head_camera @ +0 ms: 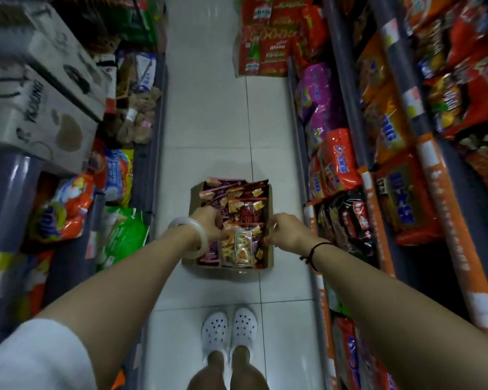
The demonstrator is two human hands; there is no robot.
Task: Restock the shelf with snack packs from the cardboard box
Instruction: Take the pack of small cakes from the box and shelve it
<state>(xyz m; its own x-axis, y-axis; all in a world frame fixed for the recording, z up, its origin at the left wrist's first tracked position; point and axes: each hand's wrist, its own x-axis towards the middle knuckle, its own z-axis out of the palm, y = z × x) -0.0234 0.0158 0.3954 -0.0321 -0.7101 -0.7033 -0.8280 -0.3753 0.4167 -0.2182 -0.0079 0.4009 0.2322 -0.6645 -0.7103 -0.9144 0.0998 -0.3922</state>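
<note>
Left hand [209, 224] pinches a clear-wrapped orange snack pack [243, 246] in the cardboard box [194, 199]; right hand [283, 229] curls its fingers, hold unclear.

One cardboard box [270, 198], several snack packs [247, 209], two hands [206, 220], two white clogs [215, 330]

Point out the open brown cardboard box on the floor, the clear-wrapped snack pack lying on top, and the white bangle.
Brown cardboard box [195, 201]: head view, its left wall.
Clear-wrapped snack pack [243, 247]: head view, middle of the wrapper.
White bangle [181, 221]: head view, upper arc of the band.
</note>
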